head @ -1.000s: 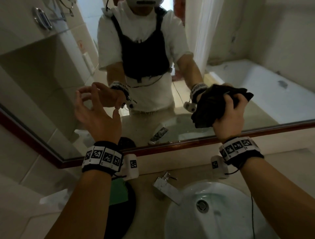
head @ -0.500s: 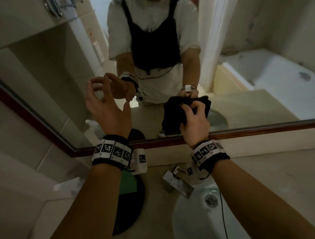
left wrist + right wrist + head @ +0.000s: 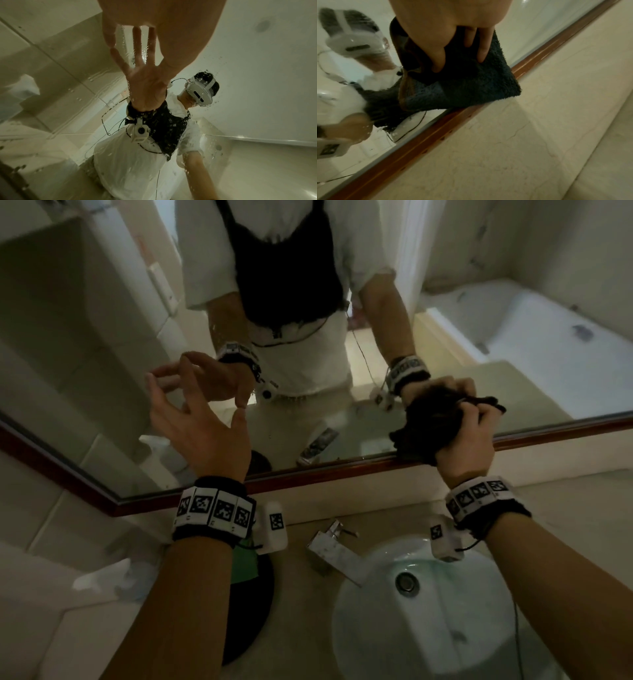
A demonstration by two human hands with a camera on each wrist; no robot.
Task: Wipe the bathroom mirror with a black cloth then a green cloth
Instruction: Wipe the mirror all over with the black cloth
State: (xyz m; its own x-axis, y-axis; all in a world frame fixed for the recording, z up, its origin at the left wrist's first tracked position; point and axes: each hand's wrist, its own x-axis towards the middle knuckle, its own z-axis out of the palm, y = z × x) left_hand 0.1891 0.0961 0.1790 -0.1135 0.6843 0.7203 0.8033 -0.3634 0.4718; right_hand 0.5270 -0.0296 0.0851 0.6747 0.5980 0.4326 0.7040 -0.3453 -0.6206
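Observation:
My right hand [image 3: 471, 422] grips a bunched black cloth [image 3: 428, 429] and presses it on the mirror [image 3: 342, 412] just above the red-brown frame [image 3: 342, 474]. In the right wrist view the right hand [image 3: 458, 63] has its fingers dug into the fluffy black cloth [image 3: 471, 86], whose lower corner overlaps the frame [image 3: 436, 132]. My left hand [image 3: 205, 395] is raised at the mirror's left part with spread fingers and holds nothing. The left wrist view shows the left hand [image 3: 137, 20] with its fingertips at the wet, droplet-covered glass [image 3: 85, 81]. A green cloth [image 3: 245, 563] lies on a black round mat [image 3: 246, 621], partly hidden by my left forearm.
A chrome faucet [image 3: 335, 553] and a white basin [image 3: 428, 638] sit below the mirror, between my arms. A white crumpled item [image 3: 109, 577] lies on the counter at the left. Beige tiled wall [image 3: 522, 135] runs under the frame.
My right hand swept the black cloth left along the mirror's lower part, then back to the right. The left hand stayed raised and spread at the glass.

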